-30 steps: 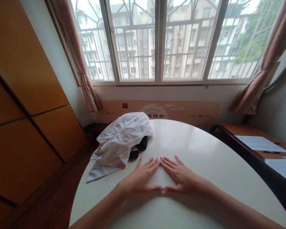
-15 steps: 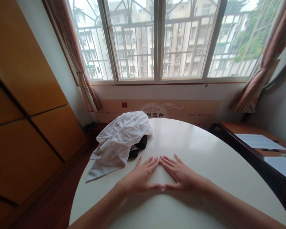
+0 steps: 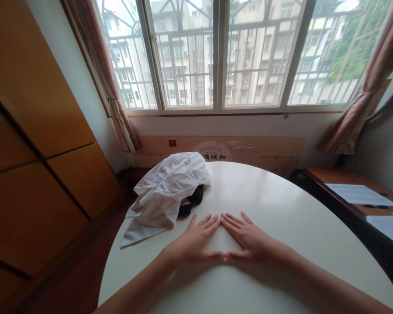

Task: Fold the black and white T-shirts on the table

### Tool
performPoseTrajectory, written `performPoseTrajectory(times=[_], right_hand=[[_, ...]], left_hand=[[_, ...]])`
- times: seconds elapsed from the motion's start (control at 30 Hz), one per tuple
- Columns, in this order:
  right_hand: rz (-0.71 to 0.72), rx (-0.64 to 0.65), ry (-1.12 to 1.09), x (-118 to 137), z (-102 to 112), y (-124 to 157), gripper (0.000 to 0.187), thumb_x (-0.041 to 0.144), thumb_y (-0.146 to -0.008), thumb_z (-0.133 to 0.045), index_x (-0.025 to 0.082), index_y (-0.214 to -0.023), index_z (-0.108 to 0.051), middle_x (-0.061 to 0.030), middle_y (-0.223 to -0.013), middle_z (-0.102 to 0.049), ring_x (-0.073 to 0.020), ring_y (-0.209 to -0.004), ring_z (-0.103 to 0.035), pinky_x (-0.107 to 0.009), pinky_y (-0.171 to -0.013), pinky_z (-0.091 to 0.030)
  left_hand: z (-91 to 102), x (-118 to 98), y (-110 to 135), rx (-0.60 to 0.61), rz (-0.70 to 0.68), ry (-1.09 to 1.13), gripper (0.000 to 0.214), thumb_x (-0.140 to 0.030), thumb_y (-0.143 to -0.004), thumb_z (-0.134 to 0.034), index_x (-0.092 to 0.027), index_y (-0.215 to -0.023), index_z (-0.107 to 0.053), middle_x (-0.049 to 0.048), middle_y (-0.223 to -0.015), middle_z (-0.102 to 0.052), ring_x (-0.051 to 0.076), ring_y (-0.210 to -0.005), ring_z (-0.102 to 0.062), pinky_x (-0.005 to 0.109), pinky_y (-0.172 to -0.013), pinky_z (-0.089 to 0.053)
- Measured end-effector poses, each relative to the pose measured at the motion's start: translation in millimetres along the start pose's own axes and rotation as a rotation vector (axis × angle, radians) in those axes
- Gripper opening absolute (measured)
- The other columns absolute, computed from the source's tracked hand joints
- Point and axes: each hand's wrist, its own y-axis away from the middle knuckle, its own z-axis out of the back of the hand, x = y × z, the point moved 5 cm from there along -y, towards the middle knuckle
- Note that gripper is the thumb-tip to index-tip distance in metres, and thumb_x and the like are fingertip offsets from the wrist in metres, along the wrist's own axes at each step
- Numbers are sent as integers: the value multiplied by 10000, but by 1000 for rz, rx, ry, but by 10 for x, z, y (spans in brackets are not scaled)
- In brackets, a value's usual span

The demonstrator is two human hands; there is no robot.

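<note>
Both hands lie flat and open on the round white table (image 3: 281, 209), left hand (image 3: 191, 244) and right hand (image 3: 249, 240) touching at thumbs and forefingers, holding nothing. The crumpled white garment (image 3: 168, 192) sits untouched just beyond the left hand, over something black (image 3: 191, 203); handling it looks not yet begun.

Far behind, a barred window (image 3: 218, 52) with curtains (image 3: 118, 117) at both ends faces apartment blocks, wooden cabinets (image 3: 36, 144) fill the left, and papers (image 3: 360, 194) lie on a side desk (image 3: 334, 179) right.
</note>
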Motion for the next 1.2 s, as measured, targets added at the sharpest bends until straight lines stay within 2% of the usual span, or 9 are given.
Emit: performPoseTrajectory(times=[0.43,0.87,0.97,1.03,1.1,1.17,1.2], right_hand=[[-3,13,-1,-12,-17,-13,1031,802,-949,-507,164,-1698,-198,-191,-1723,-210,-394,-1604,-212,-699,-1268,-21],[5,-22,-1,-16,-10,-2,997,788,-954,-510,198,-1702,-216,-183,-1723,-252,-398,-1595,-244,-692,-1271,-47],[8,-28,24,-40,-44,-4,991,774,-950,-525,199,-1703,-233,-175,-1733,-242,-405,-1608,-190,-687,-1271,-64],[12,-105,54,-49,-27,0,887,688,-979,-538,196,-1682,-312,-171,-1731,-274,-397,-1607,-200,-668,-1274,-107],[23,-286,66,-39,54,26,627,531,-1025,-514,185,-1549,-524,-184,-1623,-480,-368,-1542,-358,-614,-1255,-232],[33,-494,44,-26,151,75,365,406,-1051,-452,190,-1186,-712,-176,-1243,-727,-322,-1262,-617,-510,-1096,-447],[35,-573,28,-22,184,100,338,378,-1058,-423,209,-983,-707,-143,-1005,-745,-289,-1050,-677,-443,-948,-513]], left_hand=[[18,-30,4,24,26,-4,1073,-849,-902,-514,-218,-1706,-186,140,-1739,-183,382,-1621,-146,659,-1290,-34],[27,-27,12,-26,-14,1,1050,-857,-892,-523,-261,-1702,-221,153,-1728,-238,394,-1609,-195,648,-1290,-70],[29,-35,14,-33,-10,2,1034,-830,-890,-564,-254,-1693,-259,157,-1722,-273,401,-1604,-213,653,-1287,-91],[37,-49,10,-55,3,-12,899,-723,-941,-591,-238,-1658,-347,161,-1702,-337,398,-1590,-265,655,-1282,-134],[69,-74,2,-124,-1,-26,676,-561,-992,-594,-207,-1558,-489,167,-1645,-446,373,-1546,-371,602,-1273,-231],[123,-95,-1,-232,-3,-22,449,-421,-1003,-578,-173,-1375,-619,172,-1480,-611,331,-1392,-552,499,-1202,-385],[151,-100,1,-287,3,-14,351,-375,-998,-569,-165,-1265,-656,163,-1353,-679,305,-1268,-629,448,-1128,-457]])
